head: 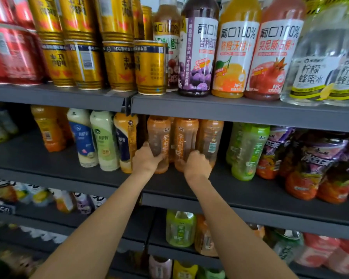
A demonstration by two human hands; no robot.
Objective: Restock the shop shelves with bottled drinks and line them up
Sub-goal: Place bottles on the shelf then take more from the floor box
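Hands on orange bottles, middle shelf (250, 190).
Left hand (144, 161) grips the left bottle (159, 137); right hand (197, 165) grips the right bottle (210, 140).

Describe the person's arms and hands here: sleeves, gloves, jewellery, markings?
Both arms are bare for as far as the frame shows them, with no sleeve in sight. The left hand and right hand are ungloved. No watch, bracelet, ring or marking is visible on either one.

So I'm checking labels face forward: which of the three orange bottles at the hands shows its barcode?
The rightmost orange bottle, gripped by the right hand. Its barcode faces out, while the other two show vertical brand lettering.
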